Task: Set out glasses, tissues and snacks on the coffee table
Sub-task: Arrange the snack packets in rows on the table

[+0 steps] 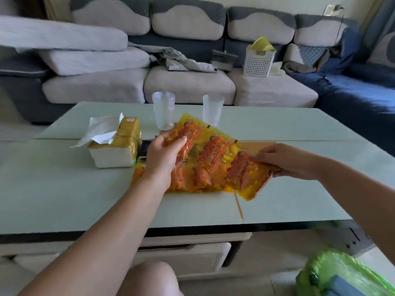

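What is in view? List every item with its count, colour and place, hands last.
coffee table: one, pale green top, foreground
plastic cups: two, clear, upright at table's far side
tissue pack: one, gold and white, table left, a tissue sticking out
snack packets: one joined orange-yellow strip, table centre, partly lifted
sofa: one, grey, behind table
basket: one, white, on sofa
bag: one, green, floor at lower right
left hand: grips the strip's left part
right hand: pinches its right end
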Demonstrator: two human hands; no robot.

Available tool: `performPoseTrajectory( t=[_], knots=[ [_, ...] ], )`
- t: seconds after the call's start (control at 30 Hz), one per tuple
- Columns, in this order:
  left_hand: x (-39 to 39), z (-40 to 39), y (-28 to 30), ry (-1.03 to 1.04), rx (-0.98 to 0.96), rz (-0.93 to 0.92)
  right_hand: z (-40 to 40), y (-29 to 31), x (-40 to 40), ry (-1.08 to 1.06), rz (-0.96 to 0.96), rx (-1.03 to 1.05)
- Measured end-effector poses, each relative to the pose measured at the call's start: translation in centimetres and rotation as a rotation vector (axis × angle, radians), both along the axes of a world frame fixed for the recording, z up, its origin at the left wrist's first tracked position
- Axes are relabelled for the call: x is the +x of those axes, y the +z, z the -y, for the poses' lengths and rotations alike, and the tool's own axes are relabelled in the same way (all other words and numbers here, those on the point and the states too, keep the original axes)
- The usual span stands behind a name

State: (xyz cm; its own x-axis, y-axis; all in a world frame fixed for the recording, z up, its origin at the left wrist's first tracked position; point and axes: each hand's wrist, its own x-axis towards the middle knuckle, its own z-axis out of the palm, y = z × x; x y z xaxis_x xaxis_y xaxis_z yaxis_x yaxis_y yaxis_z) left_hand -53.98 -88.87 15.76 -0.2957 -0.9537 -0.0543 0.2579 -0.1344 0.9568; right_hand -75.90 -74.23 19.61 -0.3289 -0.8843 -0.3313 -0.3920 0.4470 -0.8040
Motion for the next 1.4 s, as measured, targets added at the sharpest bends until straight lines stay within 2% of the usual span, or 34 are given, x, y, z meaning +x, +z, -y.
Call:
performPoseTrajectory(
  t=[0.1,0.2,0.3,0.37,0.4,0.43,0.53,0.67,0.83,0.93,1.07,1.17,1.27,1.4],
  knots=[
    [2.7,1.4,-0.1,0.06,0.034,-0.004,2.0,0.6,1.4,0.132,0.027,0.087],
    [4.4,2.4,-0.5,0.075,0.055,0.017,4.1,0.8,2.1,0.305,-0.044,0.231],
    [5.6,3.0,-0.9,0.059,0.072,0.053,5.6,1.0,2.4,0.417,-0.222,0.291],
    [6.2,3.3,-1.1,0.051,0.078,0.07,6.3,1.4,2.1,0.425,-0.409,0.261],
    [6.6,3.5,-1.3,0.052,0.072,0.08,6.5,1.5,2.0,0.409,-0.438,0.232],
    [6.9,3.6,-1.4,0.05,0.053,0.099,6.6,1.6,1.8,0.38,-0.39,0.192],
    [8.2,4.0,-2.3,-0.007,-0.097,0.261,6.8,1.2,1.4,0.254,-0.069,0.17],
    [9.1,3.7,-3.1,-0.094,-0.335,0.569,7.6,0.1,1.3,0.198,0.061,0.258],
    [8.9,3.8,-4.0,-0.069,-0.54,0.802,8.3,-0.6,0.8,0.087,0.239,0.341],
    [8.6,3.7,-4.1,-0.053,-0.544,0.868,8.1,-1.8,0.1,0.033,0.35,0.335],
    [8.4,4.0,-4.4,-0.023,-0.501,0.839,7.5,-3.3,-0.8,-0.065,0.501,0.266],
    [8.4,4.1,-4.4,-0.019,-0.462,0.804,6.5,-4.1,-1.2,-0.069,0.53,0.202],
    [8.7,3.9,-4.1,-0.004,-0.44,0.786,5.7,-5.0,-1.1,-0.039,0.423,0.146],
    [9.6,4.1,-4.1,0.053,-0.508,0.897,5.3,-5.9,-1.0,-0.166,0.301,0.051]
  ],
)
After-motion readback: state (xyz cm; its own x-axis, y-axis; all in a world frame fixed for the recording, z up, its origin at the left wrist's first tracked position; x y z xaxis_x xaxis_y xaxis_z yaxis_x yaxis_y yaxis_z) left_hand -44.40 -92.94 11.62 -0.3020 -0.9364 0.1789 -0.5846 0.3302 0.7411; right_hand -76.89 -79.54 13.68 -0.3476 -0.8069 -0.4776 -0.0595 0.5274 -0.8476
